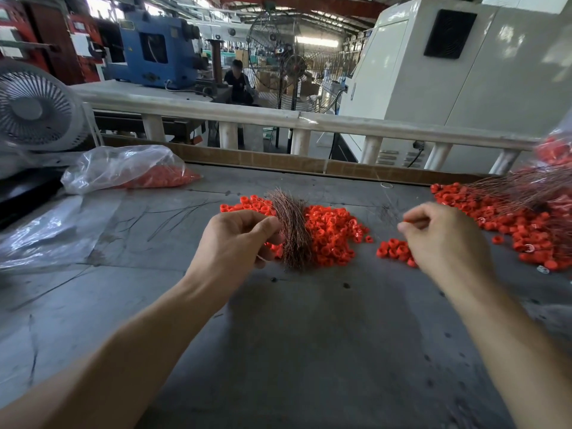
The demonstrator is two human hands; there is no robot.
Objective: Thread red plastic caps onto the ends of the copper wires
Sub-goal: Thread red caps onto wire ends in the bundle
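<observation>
Copper wires [291,233] in left hand [235,243]

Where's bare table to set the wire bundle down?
Bare grey table lies near the person, between the forearms, below the centre cap pile. Also left of the left hand, short of the clear plastic sheet. Crowded: centre, and right, where the right cap heap spreads under capped wires.

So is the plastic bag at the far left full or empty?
Partly full: the plastic bag lies slumped on the table, red caps showing through only its lower right part.
</observation>
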